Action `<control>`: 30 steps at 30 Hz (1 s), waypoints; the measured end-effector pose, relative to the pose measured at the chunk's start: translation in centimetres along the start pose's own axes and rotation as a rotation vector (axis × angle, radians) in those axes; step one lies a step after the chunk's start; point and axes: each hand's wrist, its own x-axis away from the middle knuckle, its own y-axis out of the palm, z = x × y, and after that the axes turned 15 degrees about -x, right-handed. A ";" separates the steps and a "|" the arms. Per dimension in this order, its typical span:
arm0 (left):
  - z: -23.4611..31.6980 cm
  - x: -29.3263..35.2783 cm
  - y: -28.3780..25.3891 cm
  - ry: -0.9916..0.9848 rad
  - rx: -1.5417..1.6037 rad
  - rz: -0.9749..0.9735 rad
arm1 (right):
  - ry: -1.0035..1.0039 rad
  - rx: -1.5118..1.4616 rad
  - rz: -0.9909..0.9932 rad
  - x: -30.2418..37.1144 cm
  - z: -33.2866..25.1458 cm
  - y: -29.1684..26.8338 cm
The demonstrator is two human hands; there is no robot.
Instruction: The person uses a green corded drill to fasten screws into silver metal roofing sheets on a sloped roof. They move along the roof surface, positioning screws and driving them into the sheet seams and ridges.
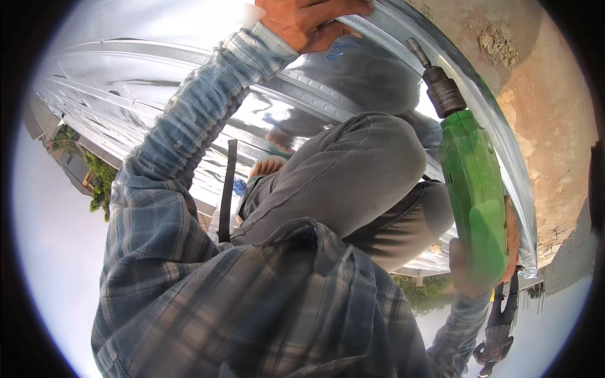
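My right hand [511, 242] is wrapped around the handle of a green power drill [474, 189], largely hidden behind its body. A dark chuck [443, 91] with a metal socket bit [417, 51] points toward the far side. At the top, my left hand [309, 22] rests on a raised rib of the shiny metal roofing sheet [372, 72], fingers stretched out and thumb apart. Small blue screws [335, 54] lie on the sheet just below that hand. The bit is to the right of the left hand and touches nothing I can make out.
My bent knees [384, 148] and a bare foot [268, 166] are over the ribbed sheets. A dark strap [227, 192] hangs beside my leg. Beyond the sheet's curved edge lies a brown earthy surface [542, 132]. Another person [498, 337] stands at the lower right.
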 end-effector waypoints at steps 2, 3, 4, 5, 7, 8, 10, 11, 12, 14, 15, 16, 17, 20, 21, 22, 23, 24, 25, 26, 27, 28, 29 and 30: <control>0.6 0.5 0.9 -0.052 -0.044 0.224 | 0.089 0.014 0.006 3.8 -1.1 -1.8; -0.2 0.6 1.0 -0.009 -0.025 0.147 | 0.179 -0.034 0.056 6.1 -2.1 -1.9; -1.3 0.5 1.0 0.033 -0.007 0.085 | 0.264 -0.078 0.107 8.3 -3.2 -2.0; -1.9 0.3 0.5 0.075 0.006 0.024 | 0.377 -0.260 0.165 11.5 -4.0 -1.5; -0.9 -1.2 -1.3 0.030 -0.191 -0.326 | 0.652 -0.740 0.345 18.5 -6.4 0.4; 0.6 -3.8 -0.5 0.049 -0.267 -0.443 | 0.740 -0.936 0.458 21.3 -8.8 1.3; -0.5 -3.9 -2.4 0.036 -0.196 -0.456 | 0.768 -1.224 0.557 24.3 -10.4 4.2; -0.8 -3.9 -2.7 0.046 -0.148 -0.385 | 0.726 -1.231 0.597 25.0 -10.9 4.1; -1.3 -3.0 -1.0 0.050 -0.076 -0.315 | 0.758 -1.262 0.630 26.4 -12.6 4.2; -1.6 0.0 3.3 0.089 0.019 -0.267 | 0.842 -1.425 0.686 29.4 -15.0 7.4; -2.7 -0.4 3.3 0.146 -0.009 -0.251 | 0.724 -1.543 0.667 30.2 -13.6 10.1; -2.5 -0.9 3.4 0.173 -0.013 -0.240 | 0.696 -1.511 0.652 31.2 -13.9 12.4; -2.0 -1.2 3.5 0.200 -0.003 -0.254 | 0.642 -1.559 0.668 32.0 -14.3 15.2; -1.3 -1.8 1.5 0.114 -0.037 -0.396 | 0.539 -1.562 0.563 32.5 -15.2 19.6; -0.9 -3.0 0.5 0.006 -0.093 -0.538 | 0.503 -1.532 0.517 32.1 -15.0 20.7; 0.5 -4.1 -0.6 -0.119 -0.138 -0.676 | 0.476 -1.562 0.542 31.8 -14.5 21.4; 3.2 -5.0 -3.3 -0.095 -0.098 -0.623 | 0.455 -1.597 0.565 31.7 -13.9 22.3; 6.6 -5.6 -7.9 -0.066 -0.056 -0.587 | 0.445 -1.645 0.589 31.8 -13.6 23.5; 10.5 -8.1 -13.9 0.033 0.202 -0.797 | 0.419 -1.658 0.650 31.8 -13.5 24.9; 14.3 -11.5 -20.4 0.133 0.454 -1.005 | 0.403 -1.672 0.660 31.6 -12.9 25.9; 17.2 -12.8 -24.8 0.212 0.571 -1.170 | 0.381 -1.685 0.654 31.1 -12.2 26.6; 19.4 -13.1 -27.3 0.299 0.607 -1.267 | 0.365 -1.696 0.638 31.0 -11.8 26.7; 21.3 -12.7 -29.3 0.346 0.615 -1.350 | 0.355 -1.768 0.590 30.9 -11.5 26.4; 22.6 -11.8 -30.3 0.370 0.602 -1.422 | 0.356 -1.849 0.551 31.5 -11.6 25.9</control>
